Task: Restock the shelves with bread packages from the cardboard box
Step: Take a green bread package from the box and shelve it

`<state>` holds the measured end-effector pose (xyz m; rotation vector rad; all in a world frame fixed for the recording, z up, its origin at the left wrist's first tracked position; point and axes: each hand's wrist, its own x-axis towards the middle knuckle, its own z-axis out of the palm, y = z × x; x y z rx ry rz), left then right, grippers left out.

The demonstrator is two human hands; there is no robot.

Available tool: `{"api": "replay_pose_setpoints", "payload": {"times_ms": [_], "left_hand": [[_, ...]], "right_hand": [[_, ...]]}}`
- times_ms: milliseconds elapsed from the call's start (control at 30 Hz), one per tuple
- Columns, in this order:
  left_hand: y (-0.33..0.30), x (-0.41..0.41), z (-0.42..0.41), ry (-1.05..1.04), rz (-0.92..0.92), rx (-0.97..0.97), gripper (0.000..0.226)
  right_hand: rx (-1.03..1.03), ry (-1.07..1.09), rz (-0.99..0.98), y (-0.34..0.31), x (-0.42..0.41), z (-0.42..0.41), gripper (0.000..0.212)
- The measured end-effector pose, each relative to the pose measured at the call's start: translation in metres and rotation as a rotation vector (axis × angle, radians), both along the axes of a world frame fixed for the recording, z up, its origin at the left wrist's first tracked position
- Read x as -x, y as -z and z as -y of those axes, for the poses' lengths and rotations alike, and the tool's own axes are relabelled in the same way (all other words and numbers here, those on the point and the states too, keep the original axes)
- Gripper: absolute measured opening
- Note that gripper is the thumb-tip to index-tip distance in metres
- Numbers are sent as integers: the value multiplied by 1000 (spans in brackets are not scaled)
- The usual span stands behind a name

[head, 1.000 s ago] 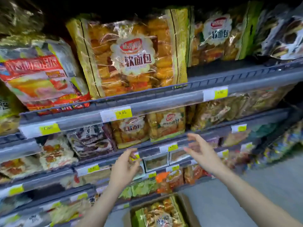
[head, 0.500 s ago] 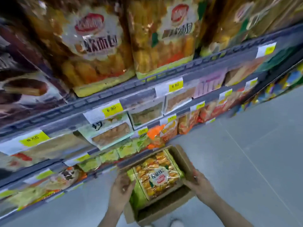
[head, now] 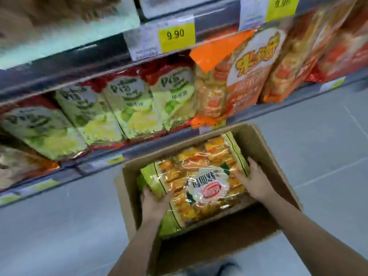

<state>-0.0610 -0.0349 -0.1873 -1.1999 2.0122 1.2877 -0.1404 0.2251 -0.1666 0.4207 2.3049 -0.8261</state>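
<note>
Box (head: pixel 264 156) on floor (head: pixel 59 226) below shelf (head: pixel 59 62); bread pack (head: pixel 199 180) lies inside, on top. My left hand (head: pixel 153 204) grips its left edge, thumb over the film; my right hand (head: pixel 256 182) presses flat, fingers straight, on its right edge.

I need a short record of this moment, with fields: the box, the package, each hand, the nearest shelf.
box: brown cardboard box, open, on the grey floor
package: clear plastic bread package with green edges, lying on top inside the box
left hand: grips the package's left edge
right hand: rests on the package's right edge, fingers spread
nearest shelf: green-and-red snack bags; yellow price tag reads 9.90
</note>
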Motion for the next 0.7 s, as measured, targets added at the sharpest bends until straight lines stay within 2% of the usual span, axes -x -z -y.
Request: {"api": "replay_pose_setpoints", "payload": {"times_ms": [67,200,333,433,567,633,667,700], "left_hand": [[22,5,-2,-91,29,-100,104],[32,11,-2,-194,34,-99,123],[6,16,1,-177,7,-14,89],[-44,18,0,-96,-33,19,68],[-149,21,-9,-69,-81,-48,70],[-214,26,-12,-68,-111,-91,64],[-247,29,-13,-62,-119,-94,72],[-280,30,-15,-34,-120,-74,90]], "right_hand": [[72,52,43,21,11,6,70],[85,112,13,33,16,15,45],[145,199,9,1,1,18,35],[178,261,-11,-48,-10,12,38],[112,294,-58,-149,-21,-3,55],[140,345,-101,-220,-27,-11,35],[149,356,-127,-258,-30,-15,26],[153,366,-155,-296,-33,-20,23]]}}
